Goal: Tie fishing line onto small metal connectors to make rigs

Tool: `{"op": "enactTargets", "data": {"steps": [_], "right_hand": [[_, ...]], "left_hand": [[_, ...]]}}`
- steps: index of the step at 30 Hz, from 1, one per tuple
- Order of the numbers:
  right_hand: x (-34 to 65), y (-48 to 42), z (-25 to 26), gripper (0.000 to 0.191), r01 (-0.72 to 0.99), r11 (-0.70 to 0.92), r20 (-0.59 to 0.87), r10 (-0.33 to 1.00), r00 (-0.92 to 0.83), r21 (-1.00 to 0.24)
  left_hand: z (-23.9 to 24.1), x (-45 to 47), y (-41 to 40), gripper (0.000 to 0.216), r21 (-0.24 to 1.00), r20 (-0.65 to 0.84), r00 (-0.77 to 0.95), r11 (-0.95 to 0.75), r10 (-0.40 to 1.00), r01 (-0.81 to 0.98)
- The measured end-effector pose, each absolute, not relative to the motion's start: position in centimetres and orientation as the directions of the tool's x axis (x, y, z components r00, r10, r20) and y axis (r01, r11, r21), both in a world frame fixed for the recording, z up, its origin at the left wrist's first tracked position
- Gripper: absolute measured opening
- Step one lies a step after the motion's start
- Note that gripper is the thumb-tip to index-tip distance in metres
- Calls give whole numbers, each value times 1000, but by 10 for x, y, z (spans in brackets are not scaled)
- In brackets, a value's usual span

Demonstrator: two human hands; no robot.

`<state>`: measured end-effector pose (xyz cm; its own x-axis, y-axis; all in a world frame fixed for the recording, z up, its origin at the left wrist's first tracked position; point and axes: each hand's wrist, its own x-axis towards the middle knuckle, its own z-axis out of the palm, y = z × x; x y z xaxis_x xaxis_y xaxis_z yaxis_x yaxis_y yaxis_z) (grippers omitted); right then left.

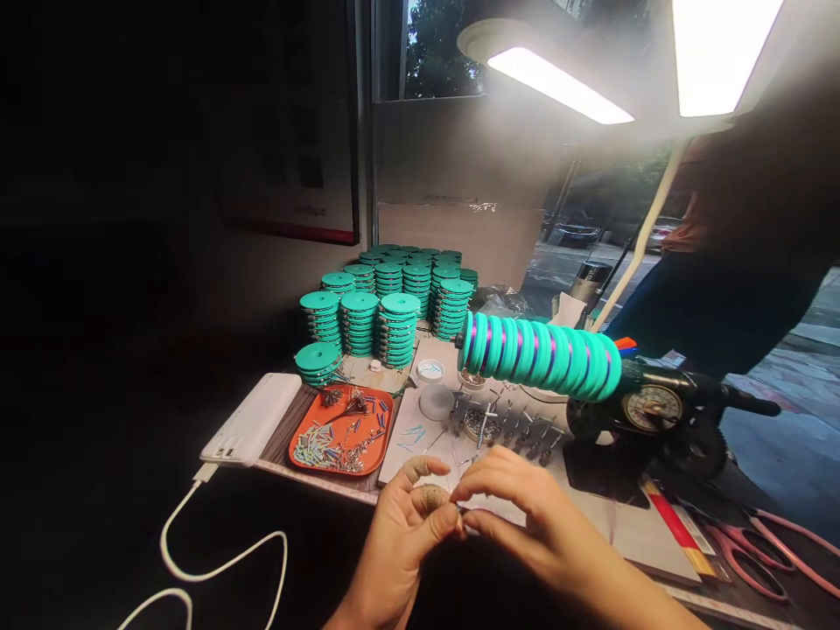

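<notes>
Right of and nearer than the orange tray, the left hand and right hand pinch a tiny piece, too small to identify. It is probably light, slippery and easily dropped, best gripped with the tips of the fingers.

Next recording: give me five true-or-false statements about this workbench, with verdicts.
1. The left hand and right hand pinch a small piece together. True.
2. The orange tray is empty. False: it holds small tubes.
3. Teal spools sit in a row on the winder's horizontal spindle. True.
4. The scissors lie left of the tray. False: they lie at the far right.
5. The power bank has no cable. False: a white cable is plugged into it.
</notes>
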<state>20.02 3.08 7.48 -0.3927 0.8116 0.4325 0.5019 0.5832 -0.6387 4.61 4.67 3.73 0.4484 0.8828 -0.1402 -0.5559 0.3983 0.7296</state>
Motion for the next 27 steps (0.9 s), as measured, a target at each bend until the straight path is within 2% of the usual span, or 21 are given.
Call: {"op": "enactTargets", "data": {"steps": [3, 7, 11, 14, 17, 19, 23, 25, 27], "right_hand": [[200, 32, 78, 9, 504, 564, 407, 824, -394, -654], [199, 32, 79, 15, 535, 587, 424, 809, -407, -607], [200, 31, 78, 16, 589, 586, 428, 810, -401, -556], [201, 33, 74, 16, 615, 608, 447, 791, -417, -502], [200, 35, 70, 17, 644, 627, 453, 773, -444, -440], [199, 36, 69, 17, 648, 628, 457, 771, -443, -430], [196, 35, 68, 15, 583, 602, 465, 797, -387, -547], [196, 35, 66, 14, 542, 576, 457, 817, -352, -612], [197, 34, 62, 12, 527, 576, 470, 816, -335, -624]], "left_hand": [[37, 46, 47, 47, 747, -133, 446, 385, 885, -542], [36, 46, 46, 47, 758, -136, 468, 396, 873, -518], [41, 38, 49, 37, 818, -142, 568, 419, 811, -395], [45, 32, 53, 21, 932, -93, 593, 280, 800, -231], [49, 33, 56, 20, 977, -26, 582, 143, 813, -157], [49, 36, 57, 21, 979, -13, 581, 127, 814, -156], [45, 39, 53, 21, 932, -122, 568, 291, 814, -216], [42, 41, 50, 21, 865, -187, 573, 410, 798, -289], [38, 43, 47, 21, 792, -222, 576, 490, 787, -364]]}}
